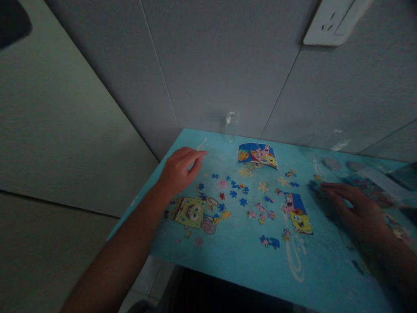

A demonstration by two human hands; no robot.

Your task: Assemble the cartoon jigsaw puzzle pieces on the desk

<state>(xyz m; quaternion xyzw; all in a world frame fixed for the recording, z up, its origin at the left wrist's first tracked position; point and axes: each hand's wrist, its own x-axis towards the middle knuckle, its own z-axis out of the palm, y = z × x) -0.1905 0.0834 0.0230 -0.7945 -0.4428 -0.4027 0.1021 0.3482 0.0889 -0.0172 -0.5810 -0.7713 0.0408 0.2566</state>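
Note:
My left hand (181, 169) is above the left part of the table, thumb and forefinger drawn close in a pinch. Whatever they hold, if anything, is too small to make out. My right hand (358, 208) reaches in from the right, slightly blurred, fingers stretched out. Its fingertips are at a small group of dark blue jigsaw pieces (313, 186). Between the hands lie several loose blue pieces (233, 194) and pink pieces (260, 208). A partly joined cartoon puzzle section (299, 215) lies nearer my right hand. Two joined blue pieces (269, 241) sit near the front edge.
A curved cartoon picture card (257, 154) stands at the back, by a clear bottle-like container (231, 126). Round grey lids (331, 164) and a clear plastic box (374, 182) are at the right. The blue table (228, 256) meets a grey wall with a socket (329, 24).

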